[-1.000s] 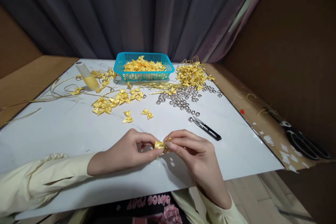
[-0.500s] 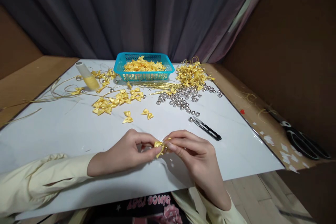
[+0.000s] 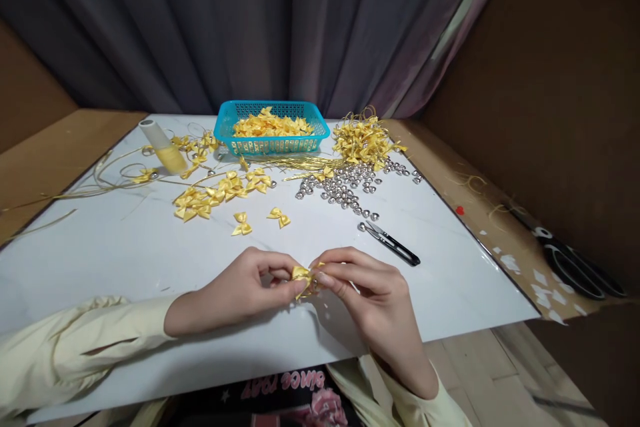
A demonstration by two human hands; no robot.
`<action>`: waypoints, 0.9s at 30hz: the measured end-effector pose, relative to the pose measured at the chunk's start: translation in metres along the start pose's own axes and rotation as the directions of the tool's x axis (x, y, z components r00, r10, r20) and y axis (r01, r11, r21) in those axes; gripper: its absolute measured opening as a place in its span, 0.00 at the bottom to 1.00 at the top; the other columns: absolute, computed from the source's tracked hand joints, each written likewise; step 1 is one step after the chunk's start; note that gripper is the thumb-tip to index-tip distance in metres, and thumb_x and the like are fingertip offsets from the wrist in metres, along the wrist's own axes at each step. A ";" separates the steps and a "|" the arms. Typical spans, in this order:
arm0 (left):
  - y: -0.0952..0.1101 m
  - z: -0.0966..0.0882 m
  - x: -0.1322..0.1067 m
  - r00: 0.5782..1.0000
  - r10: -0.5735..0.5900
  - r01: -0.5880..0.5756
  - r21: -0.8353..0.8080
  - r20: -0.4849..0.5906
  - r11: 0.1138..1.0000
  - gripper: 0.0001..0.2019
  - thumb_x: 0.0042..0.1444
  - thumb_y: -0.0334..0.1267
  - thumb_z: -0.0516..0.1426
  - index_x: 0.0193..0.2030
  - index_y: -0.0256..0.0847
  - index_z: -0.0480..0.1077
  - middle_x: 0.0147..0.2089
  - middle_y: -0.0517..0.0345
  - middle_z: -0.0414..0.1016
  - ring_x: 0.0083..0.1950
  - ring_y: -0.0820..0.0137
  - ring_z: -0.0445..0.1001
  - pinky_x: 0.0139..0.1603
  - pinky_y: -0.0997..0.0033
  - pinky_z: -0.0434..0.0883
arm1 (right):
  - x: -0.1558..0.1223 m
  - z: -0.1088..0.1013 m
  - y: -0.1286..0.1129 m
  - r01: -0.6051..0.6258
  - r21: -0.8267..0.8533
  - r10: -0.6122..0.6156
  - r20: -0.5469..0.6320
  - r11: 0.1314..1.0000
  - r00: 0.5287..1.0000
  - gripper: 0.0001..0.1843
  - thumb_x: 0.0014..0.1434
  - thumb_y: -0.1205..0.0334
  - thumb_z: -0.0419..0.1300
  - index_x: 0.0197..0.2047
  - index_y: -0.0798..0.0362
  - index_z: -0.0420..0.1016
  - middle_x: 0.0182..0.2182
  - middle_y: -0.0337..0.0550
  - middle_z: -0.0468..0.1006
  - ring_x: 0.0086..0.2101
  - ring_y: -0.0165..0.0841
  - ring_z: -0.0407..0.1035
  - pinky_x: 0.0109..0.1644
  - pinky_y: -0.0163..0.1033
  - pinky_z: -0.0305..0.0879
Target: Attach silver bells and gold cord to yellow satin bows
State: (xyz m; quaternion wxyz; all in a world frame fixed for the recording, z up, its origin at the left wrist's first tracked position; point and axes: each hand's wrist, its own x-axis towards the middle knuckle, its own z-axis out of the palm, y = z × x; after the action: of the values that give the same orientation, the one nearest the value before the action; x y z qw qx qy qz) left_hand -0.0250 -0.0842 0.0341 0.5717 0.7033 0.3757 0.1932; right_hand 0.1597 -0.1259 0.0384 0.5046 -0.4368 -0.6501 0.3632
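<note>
A small yellow ribbon bow is pinched between the thumb and fingers of my left hand, low over the near part of the white tabletop. From the other side my right hand is closed on the same bow, thumb against forefinger. Gold cord and a small shiny silver bit show between the two hands; the fingertips partly hide them. Two loose bows, one of them a yellow bow, lie just beyond my hands. Black thread snips rest to the right.
A teal basket of bows stands at the back. Beside it are a heap of corded bows, silver beads and gold cords. Bows and a bottle with yellow contents sit left. Black-handled scissors lie right.
Both hands stay nearly in place, still holding the bow between them. The whole view shifts slightly; nothing on the table has visibly moved.
</note>
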 end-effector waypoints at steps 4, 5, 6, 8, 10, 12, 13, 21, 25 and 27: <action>0.001 -0.001 0.000 1.000 -0.015 0.017 -0.051 0.022 0.999 0.10 0.56 0.40 0.55 0.32 0.35 0.74 0.24 0.62 0.70 0.25 0.76 0.64 0.26 0.79 0.61 | -0.001 0.001 0.001 0.010 -0.012 -0.010 -0.003 1.000 1.000 0.10 0.56 0.73 0.60 0.32 0.50 0.82 0.32 0.42 0.78 0.31 0.30 0.73 0.35 0.33 0.69; 0.001 -0.001 0.001 0.999 -0.027 0.029 -0.070 0.029 0.997 0.10 0.56 0.40 0.55 0.32 0.35 0.74 0.24 0.61 0.71 0.25 0.76 0.64 0.26 0.79 0.61 | -0.001 0.001 0.002 0.009 -0.012 -0.009 -0.004 1.000 1.000 0.10 0.56 0.73 0.60 0.32 0.51 0.82 0.31 0.43 0.78 0.31 0.30 0.73 0.35 0.34 0.70; 0.001 -0.001 0.002 0.999 -0.040 0.043 -0.089 0.034 0.995 0.11 0.56 0.40 0.55 0.32 0.35 0.74 0.25 0.61 0.72 0.25 0.76 0.65 0.26 0.79 0.61 | -0.001 0.001 0.003 0.008 -0.014 -0.008 -0.004 1.000 1.000 0.10 0.56 0.72 0.60 0.31 0.51 0.82 0.31 0.43 0.78 0.31 0.30 0.73 0.35 0.34 0.70; 0.001 -0.001 0.004 0.996 -0.073 0.078 -0.128 0.041 0.989 0.11 0.56 0.41 0.55 0.32 0.35 0.74 0.26 0.59 0.74 0.26 0.75 0.67 0.28 0.78 0.63 | 0.000 0.001 0.006 0.007 -0.020 -0.007 -0.005 1.000 1.000 0.09 0.56 0.72 0.60 0.31 0.52 0.82 0.31 0.43 0.78 0.31 0.31 0.73 0.35 0.34 0.70; 0.000 -0.001 0.006 0.994 -0.103 0.110 -0.172 0.047 0.979 0.12 0.56 0.42 0.55 0.31 0.34 0.74 0.28 0.57 0.76 0.29 0.73 0.70 0.32 0.76 0.65 | 0.001 0.001 0.008 0.008 -0.028 -0.008 -0.008 1.000 1.000 0.09 0.55 0.72 0.61 0.31 0.53 0.81 0.31 0.43 0.79 0.31 0.31 0.73 0.35 0.34 0.69; -0.002 0.000 0.009 0.992 -0.110 0.119 -0.221 0.053 0.968 0.12 0.55 0.42 0.56 0.30 0.34 0.73 0.30 0.55 0.77 0.32 0.71 0.72 0.35 0.74 0.66 | 0.001 0.001 0.011 0.011 -0.038 -0.011 -0.010 0.999 1.000 0.09 0.55 0.73 0.60 0.30 0.53 0.81 0.31 0.43 0.79 0.31 0.30 0.73 0.35 0.33 0.69; -0.004 0.000 0.010 0.993 -0.106 0.117 -0.243 0.055 0.963 0.12 0.55 0.42 0.56 0.29 0.33 0.73 0.30 0.54 0.77 0.32 0.71 0.72 0.35 0.74 0.66 | 0.002 0.001 0.012 0.012 -0.046 -0.012 -0.009 0.999 1.000 0.10 0.55 0.74 0.60 0.30 0.53 0.81 0.31 0.43 0.79 0.32 0.30 0.73 0.36 0.33 0.69; -0.014 0.001 0.017 0.993 -0.086 0.107 -0.314 0.079 0.943 0.12 0.56 0.40 0.56 0.28 0.35 0.75 0.26 0.58 0.77 0.28 0.75 0.67 0.30 0.76 0.61 | 0.002 0.002 0.018 0.044 -0.104 -0.043 0.009 0.994 0.999 0.11 0.56 0.73 0.59 0.32 0.52 0.82 0.31 0.43 0.79 0.32 0.31 0.73 0.36 0.33 0.69; -0.015 0.001 0.018 0.993 -0.077 0.103 -0.337 0.091 0.936 0.12 0.55 0.40 0.57 0.27 0.35 0.74 0.26 0.58 0.76 0.28 0.74 0.69 0.32 0.75 0.62 | 0.002 0.002 0.019 0.055 -0.111 -0.055 0.007 0.992 0.998 0.11 0.56 0.74 0.59 0.31 0.52 0.82 0.31 0.44 0.79 0.32 0.31 0.74 0.35 0.32 0.69; -0.015 0.001 0.018 0.993 -0.077 0.104 -0.346 0.093 0.932 0.12 0.55 0.40 0.57 0.26 0.35 0.74 0.26 0.58 0.76 0.28 0.74 0.69 0.32 0.75 0.62 | 0.002 0.002 0.019 0.061 -0.116 -0.060 0.012 0.991 0.998 0.11 0.56 0.74 0.59 0.31 0.54 0.82 0.31 0.45 0.79 0.32 0.30 0.74 0.36 0.32 0.69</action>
State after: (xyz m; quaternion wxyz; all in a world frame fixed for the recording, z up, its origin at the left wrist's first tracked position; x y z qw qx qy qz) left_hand -0.0174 -0.0698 0.0165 0.7102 0.5792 0.3448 0.2030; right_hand 0.1613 -0.1173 0.0218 0.4864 -0.4440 -0.6851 0.3113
